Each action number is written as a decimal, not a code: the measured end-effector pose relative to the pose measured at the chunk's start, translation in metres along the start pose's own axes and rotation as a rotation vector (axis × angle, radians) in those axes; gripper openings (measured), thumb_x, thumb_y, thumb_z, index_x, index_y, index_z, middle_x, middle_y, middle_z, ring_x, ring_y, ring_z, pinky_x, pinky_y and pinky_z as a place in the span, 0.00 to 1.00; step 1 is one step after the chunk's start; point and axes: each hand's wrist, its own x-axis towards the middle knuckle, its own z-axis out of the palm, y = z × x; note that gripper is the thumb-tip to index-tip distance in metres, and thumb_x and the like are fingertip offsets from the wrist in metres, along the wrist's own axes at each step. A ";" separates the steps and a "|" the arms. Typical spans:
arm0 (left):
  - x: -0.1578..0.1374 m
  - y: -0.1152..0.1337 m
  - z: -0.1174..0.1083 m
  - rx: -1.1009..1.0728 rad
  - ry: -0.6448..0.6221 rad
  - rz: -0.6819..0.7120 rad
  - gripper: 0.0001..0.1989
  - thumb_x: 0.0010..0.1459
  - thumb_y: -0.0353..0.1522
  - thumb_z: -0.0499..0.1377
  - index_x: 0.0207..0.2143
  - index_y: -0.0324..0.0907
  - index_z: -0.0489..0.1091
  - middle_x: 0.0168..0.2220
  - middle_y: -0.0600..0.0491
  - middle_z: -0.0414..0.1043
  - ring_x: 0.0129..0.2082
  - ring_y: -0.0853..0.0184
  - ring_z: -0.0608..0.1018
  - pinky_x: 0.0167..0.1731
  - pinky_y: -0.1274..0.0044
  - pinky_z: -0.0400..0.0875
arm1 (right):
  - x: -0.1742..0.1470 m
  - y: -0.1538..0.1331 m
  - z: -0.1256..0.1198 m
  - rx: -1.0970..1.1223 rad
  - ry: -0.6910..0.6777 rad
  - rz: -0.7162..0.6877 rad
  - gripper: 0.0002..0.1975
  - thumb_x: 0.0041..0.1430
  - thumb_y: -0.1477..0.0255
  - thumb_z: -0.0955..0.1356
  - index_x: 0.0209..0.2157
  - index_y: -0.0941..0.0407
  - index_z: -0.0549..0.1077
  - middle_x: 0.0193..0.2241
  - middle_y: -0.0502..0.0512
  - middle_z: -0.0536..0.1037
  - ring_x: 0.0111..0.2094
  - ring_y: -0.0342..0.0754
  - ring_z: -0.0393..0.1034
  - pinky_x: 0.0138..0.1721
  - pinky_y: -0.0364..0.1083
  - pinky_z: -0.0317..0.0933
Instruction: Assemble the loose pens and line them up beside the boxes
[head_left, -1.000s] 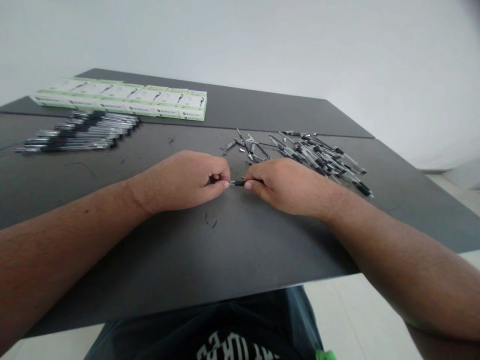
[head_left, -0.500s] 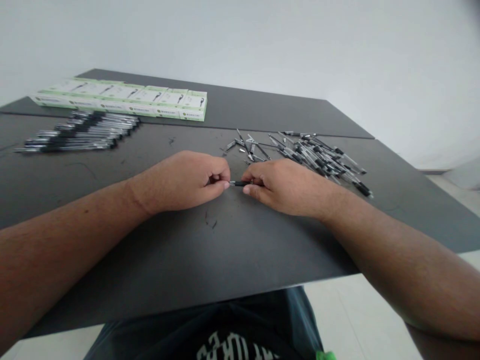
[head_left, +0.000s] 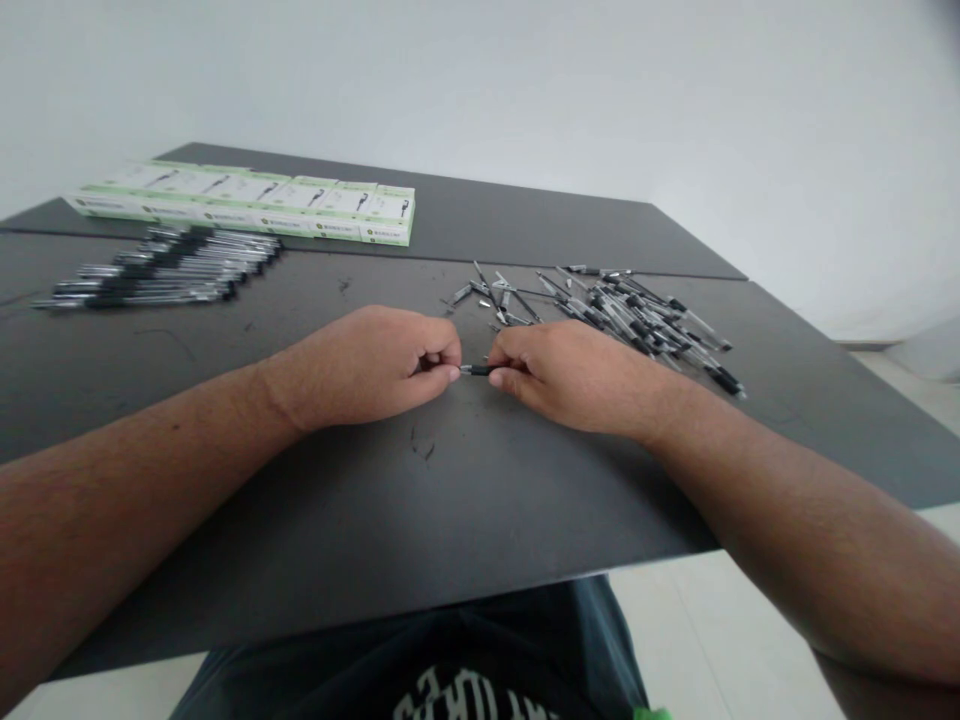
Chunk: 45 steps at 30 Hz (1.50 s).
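Between my two hands a pen (head_left: 477, 370) with a black grip and a clear, silvery tip end lies level, just above the table. My left hand (head_left: 382, 362) pinches its tip end between thumb and forefinger. My right hand (head_left: 566, 372) is closed on the black grip; the rest of the pen is hidden inside that hand. Just beyond the right hand lie several loose pen parts (head_left: 499, 295), thin refills and small clear pieces among them. Beside them is a pile of clear pen barrels with black grips (head_left: 645, 315).
On the left, a row of pens (head_left: 169, 265) lies side by side. Behind it stands a line of white and green boxes (head_left: 285, 205) with pen pictures. Dark scraps (head_left: 422, 445) lie on the grey table (head_left: 360, 520), whose front edge runs close to my lap.
Both hands keep their pinch on the pen. My right fingers have shifted very slightly right along the grip. The whole view has dipped a few pixels.
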 end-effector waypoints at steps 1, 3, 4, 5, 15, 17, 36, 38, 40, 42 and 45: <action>0.000 0.000 0.000 0.003 -0.002 0.000 0.14 0.70 0.41 0.56 0.43 0.47 0.81 0.36 0.52 0.86 0.36 0.60 0.83 0.38 0.71 0.69 | 0.000 0.000 0.000 -0.019 -0.010 -0.008 0.14 0.82 0.66 0.66 0.49 0.56 0.84 0.42 0.59 0.89 0.42 0.54 0.80 0.44 0.50 0.61; 0.001 0.000 0.000 0.011 0.001 0.002 0.14 0.70 0.41 0.57 0.43 0.47 0.81 0.37 0.52 0.86 0.36 0.60 0.84 0.37 0.71 0.69 | 0.000 0.000 0.000 -0.030 -0.018 -0.021 0.17 0.83 0.67 0.64 0.49 0.56 0.84 0.43 0.60 0.89 0.43 0.54 0.80 0.45 0.50 0.61; 0.001 0.000 0.001 0.013 0.004 0.003 0.14 0.70 0.41 0.57 0.43 0.47 0.81 0.37 0.51 0.87 0.36 0.60 0.84 0.37 0.71 0.69 | 0.000 0.000 0.000 -0.019 -0.013 -0.020 0.16 0.83 0.66 0.65 0.50 0.56 0.84 0.43 0.60 0.89 0.43 0.54 0.80 0.45 0.50 0.61; 0.001 0.000 0.000 0.015 0.006 0.002 0.14 0.70 0.41 0.57 0.43 0.47 0.81 0.36 0.51 0.86 0.36 0.59 0.84 0.37 0.71 0.69 | 0.000 0.000 0.000 -0.003 -0.004 -0.015 0.15 0.82 0.65 0.67 0.52 0.56 0.84 0.43 0.59 0.89 0.43 0.54 0.80 0.44 0.49 0.61; 0.000 0.001 0.000 0.004 -0.004 0.001 0.14 0.70 0.41 0.56 0.41 0.47 0.80 0.35 0.51 0.85 0.35 0.59 0.83 0.37 0.70 0.69 | 0.000 -0.002 -0.002 -0.037 -0.038 -0.018 0.17 0.83 0.65 0.64 0.49 0.57 0.84 0.44 0.61 0.90 0.44 0.55 0.81 0.45 0.50 0.61; 0.000 0.001 0.000 -0.002 -0.001 0.002 0.14 0.70 0.41 0.55 0.41 0.48 0.79 0.35 0.51 0.85 0.35 0.59 0.83 0.37 0.70 0.68 | 0.000 -0.001 -0.001 -0.001 -0.015 -0.012 0.15 0.81 0.65 0.67 0.54 0.56 0.84 0.45 0.60 0.90 0.44 0.54 0.81 0.44 0.49 0.61; 0.001 0.001 0.000 -0.008 -0.005 0.006 0.13 0.69 0.41 0.55 0.39 0.48 0.78 0.36 0.50 0.86 0.35 0.58 0.83 0.36 0.69 0.68 | -0.001 -0.001 -0.001 -0.022 -0.022 0.000 0.15 0.81 0.65 0.67 0.51 0.56 0.85 0.44 0.60 0.90 0.43 0.54 0.81 0.43 0.50 0.61; 0.001 0.001 -0.001 -0.004 -0.002 0.006 0.13 0.69 0.41 0.55 0.39 0.48 0.78 0.36 0.50 0.86 0.36 0.58 0.84 0.36 0.69 0.69 | -0.001 -0.001 -0.001 0.007 -0.005 -0.003 0.14 0.80 0.64 0.69 0.55 0.56 0.85 0.45 0.59 0.90 0.43 0.54 0.81 0.43 0.49 0.61; 0.001 0.001 -0.001 -0.001 0.001 0.009 0.13 0.69 0.41 0.55 0.39 0.48 0.78 0.35 0.50 0.86 0.35 0.58 0.83 0.36 0.69 0.69 | -0.001 0.000 -0.001 0.021 0.002 0.009 0.14 0.77 0.64 0.72 0.55 0.55 0.84 0.43 0.58 0.90 0.41 0.53 0.80 0.42 0.49 0.61; 0.000 0.001 -0.001 -0.002 0.008 0.013 0.13 0.69 0.41 0.56 0.39 0.49 0.78 0.35 0.51 0.86 0.34 0.59 0.83 0.35 0.69 0.69 | -0.001 -0.001 -0.002 0.003 -0.007 0.023 0.12 0.77 0.65 0.72 0.53 0.55 0.84 0.42 0.57 0.89 0.40 0.53 0.80 0.41 0.49 0.61; 0.000 0.000 -0.001 -0.003 0.010 0.013 0.13 0.69 0.41 0.56 0.39 0.48 0.79 0.35 0.51 0.86 0.35 0.59 0.83 0.35 0.69 0.69 | -0.001 -0.002 -0.003 -0.039 -0.037 0.020 0.13 0.80 0.66 0.67 0.50 0.56 0.84 0.42 0.59 0.89 0.42 0.54 0.80 0.42 0.49 0.61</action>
